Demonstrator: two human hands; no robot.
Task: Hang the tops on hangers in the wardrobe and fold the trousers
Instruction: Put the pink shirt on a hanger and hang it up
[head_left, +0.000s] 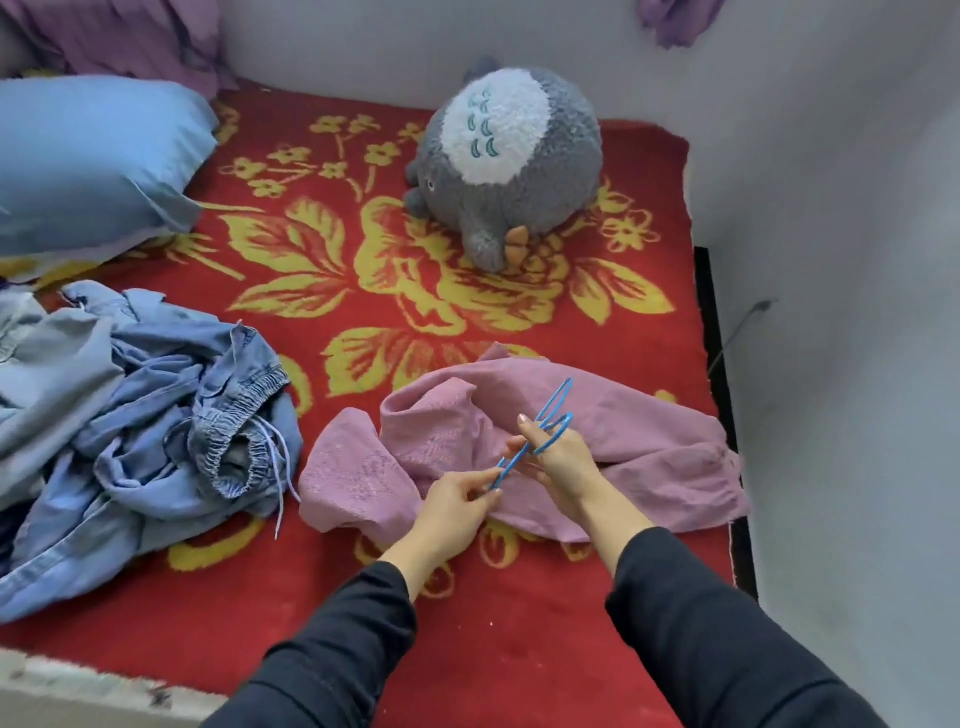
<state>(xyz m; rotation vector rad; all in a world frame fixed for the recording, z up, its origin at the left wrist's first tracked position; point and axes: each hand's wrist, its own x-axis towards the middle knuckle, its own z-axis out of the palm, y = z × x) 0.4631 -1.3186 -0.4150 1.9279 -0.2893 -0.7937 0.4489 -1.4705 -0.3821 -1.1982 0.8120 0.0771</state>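
A pink top (623, 447) lies crumpled on the red flowered blanket (363, 291), near its right front part. Above the top I hold thin blue wire hangers (553, 410). My right hand (558, 460) has its fingers through the hangers' loops. My left hand (460, 499) pinches the lower end of a hanger. A heap of blue denim clothes (145, 415), with an elastic waistband and drawstring showing, lies on the left.
A grey plush toy (511, 161) sits at the back of the bed. A blue pillow (88, 161) lies at the back left. White walls close the back and right sides. Purple cloth (670, 18) hangs at the top.
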